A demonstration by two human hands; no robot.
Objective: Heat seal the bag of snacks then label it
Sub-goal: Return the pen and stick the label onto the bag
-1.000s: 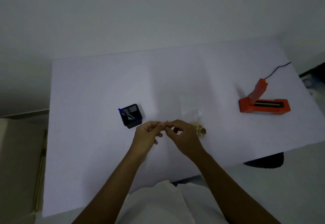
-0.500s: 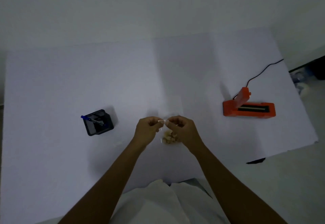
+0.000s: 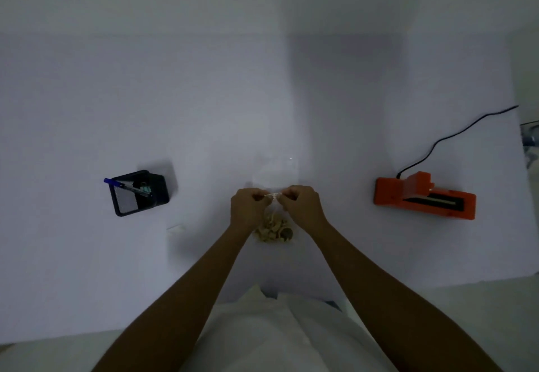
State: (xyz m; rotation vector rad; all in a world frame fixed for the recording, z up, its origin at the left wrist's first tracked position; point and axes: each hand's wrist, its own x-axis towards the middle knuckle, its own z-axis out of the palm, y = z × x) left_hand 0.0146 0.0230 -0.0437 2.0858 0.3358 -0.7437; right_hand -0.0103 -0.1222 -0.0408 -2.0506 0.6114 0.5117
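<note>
A clear plastic bag of pale snacks point(image 3: 272, 230) hangs over the white table point(image 3: 204, 115), held up by its top edge. My left hand point(image 3: 248, 211) pinches the left end of that edge and my right hand point(image 3: 302, 207) pinches the right end, the two close together. The snacks sit bunched at the bag's bottom, between my wrists. An orange heat sealer point(image 3: 423, 199) with its lid raised lies on the table far to the right. A small pale label point(image 3: 176, 228) seems to lie on the table left of my left forearm.
A black mesh pen holder point(image 3: 140, 193) with a blue pen point(image 3: 125, 188) stands at the left. The sealer's black cable point(image 3: 455, 135) runs back to the table's right edge. A faint clear sheet point(image 3: 275, 173) lies just beyond my hands.
The bag has come up off the table and now hangs by its top edge between both hands. My view has swung left, so the sealer and pen holder sit further right in the picture.
</note>
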